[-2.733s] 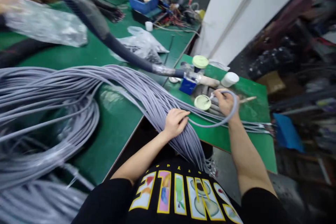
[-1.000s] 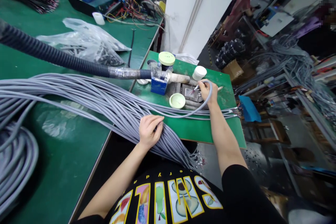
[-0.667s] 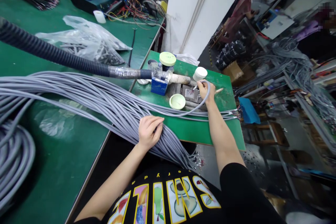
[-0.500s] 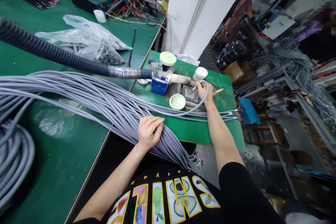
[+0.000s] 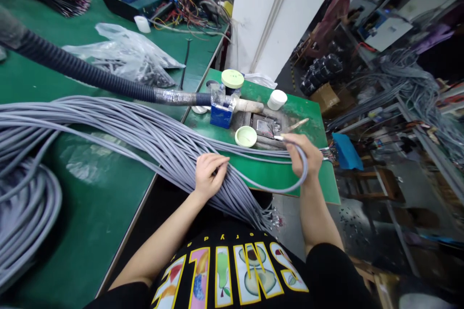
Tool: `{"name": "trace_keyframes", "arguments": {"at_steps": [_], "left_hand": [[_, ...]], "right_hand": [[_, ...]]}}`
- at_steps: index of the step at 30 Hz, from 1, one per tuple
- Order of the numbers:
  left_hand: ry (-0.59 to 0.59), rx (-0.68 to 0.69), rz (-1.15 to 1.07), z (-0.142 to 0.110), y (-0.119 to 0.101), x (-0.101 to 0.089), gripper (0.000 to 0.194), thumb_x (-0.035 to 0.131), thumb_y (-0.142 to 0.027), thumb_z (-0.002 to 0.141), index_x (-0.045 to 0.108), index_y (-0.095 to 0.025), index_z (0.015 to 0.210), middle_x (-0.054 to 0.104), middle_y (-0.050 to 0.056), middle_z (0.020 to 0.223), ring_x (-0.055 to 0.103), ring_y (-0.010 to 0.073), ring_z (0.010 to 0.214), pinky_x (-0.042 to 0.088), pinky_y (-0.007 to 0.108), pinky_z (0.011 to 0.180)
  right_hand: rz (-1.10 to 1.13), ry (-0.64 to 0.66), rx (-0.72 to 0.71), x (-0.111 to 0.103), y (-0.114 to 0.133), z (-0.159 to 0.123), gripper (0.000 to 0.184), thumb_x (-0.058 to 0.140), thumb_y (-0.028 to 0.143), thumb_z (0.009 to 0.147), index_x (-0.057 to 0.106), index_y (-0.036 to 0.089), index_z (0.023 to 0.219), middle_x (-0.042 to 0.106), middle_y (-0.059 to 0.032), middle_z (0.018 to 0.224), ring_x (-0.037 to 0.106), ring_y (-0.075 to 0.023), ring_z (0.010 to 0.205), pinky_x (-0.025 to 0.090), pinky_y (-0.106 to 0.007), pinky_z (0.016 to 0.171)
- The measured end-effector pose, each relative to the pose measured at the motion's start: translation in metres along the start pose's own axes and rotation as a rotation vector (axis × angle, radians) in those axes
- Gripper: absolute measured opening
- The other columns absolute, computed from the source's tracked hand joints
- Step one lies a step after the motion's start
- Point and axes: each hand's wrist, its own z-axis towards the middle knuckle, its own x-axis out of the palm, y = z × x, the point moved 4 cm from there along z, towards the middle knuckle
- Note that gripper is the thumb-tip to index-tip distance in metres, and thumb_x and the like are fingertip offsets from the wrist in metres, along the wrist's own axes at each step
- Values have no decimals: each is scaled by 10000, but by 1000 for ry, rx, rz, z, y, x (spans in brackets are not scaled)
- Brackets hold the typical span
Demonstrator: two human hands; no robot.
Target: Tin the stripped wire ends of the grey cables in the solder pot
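My right hand (image 5: 306, 154) is closed on the end of one grey cable (image 5: 270, 188), which loops down from it and back to the left. The cable's stripped, pale end points left, by the front right edge of a small metal solder pot (image 5: 263, 127). On the thick bundle of grey cables (image 5: 145, 135) lies my left hand (image 5: 211, 174), its fingers curled together on some of them; the undersides of the fingers are hidden. A light green dish (image 5: 245, 136) stands just left of the pot, and a hose nozzle (image 5: 250, 106) lies behind it.
A dark ribbed hose (image 5: 108, 79) crosses from the left to a blue box (image 5: 221, 116). Behind stand a green-lidded jar (image 5: 232, 78) and a white cup (image 5: 277, 99). A wooden stick (image 5: 299, 124) lies right of the pot. A plastic bag (image 5: 126, 53) sits on the left table.
My right hand has moved toward me and to the right with the cable, drawing its end to the pot's front edge. The cable's loop hangs lower. My left hand stays on the bundle.
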Motion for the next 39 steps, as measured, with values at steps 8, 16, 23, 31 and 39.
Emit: {"name": "trace_keyframes", "arguments": {"at_steps": [8, 16, 23, 31, 39], "left_hand": [[417, -477, -826, -9, -48, 58, 264, 648, -362, 820, 724, -170, 983, 707, 95, 901, 616, 192, 855, 489, 331, 800], [457, -677, -1026, -13, -65, 64, 196, 731, -355, 742, 757, -165, 779, 700, 78, 810, 632, 165, 755, 506, 287, 736], [470, -652, -943, -14, -69, 62, 224, 723, -378, 744, 748, -157, 720, 693, 81, 729, 607, 169, 740, 491, 298, 746], [475, -691, -983, -19, -69, 66, 189, 713, -342, 759, 740, -160, 713, 687, 61, 727, 618, 160, 739, 491, 285, 746], [467, -680, -988, -24, -64, 62, 187, 712, -347, 758, 730, -162, 734, 698, 66, 762, 617, 159, 723, 501, 292, 726]], "right_hand": [[47, 91, -316, -6, 65, -79, 396, 593, 123, 828, 603, 254, 1201, 657, -92, 1163, 612, -229, 1022, 537, -428, 790], [57, 72, -267, -4, 63, -114, 412, 543, 153, 847, 569, 324, 1221, 682, -67, 1079, 616, -237, 1026, 559, -459, 773], [113, 51, -222, 1, 57, -129, 438, 528, 170, 860, 535, 324, 1270, 678, -75, 1112, 621, -244, 1055, 562, -463, 777], [137, 59, -220, 0, 53, -137, 437, 546, 164, 853, 544, 285, 1273, 671, -95, 1139, 616, -248, 1066, 551, -467, 798], [93, 129, -259, -1, 62, -132, 378, 515, 200, 872, 584, 311, 1227, 681, -70, 1129, 586, -238, 1097, 533, -431, 802]]}}
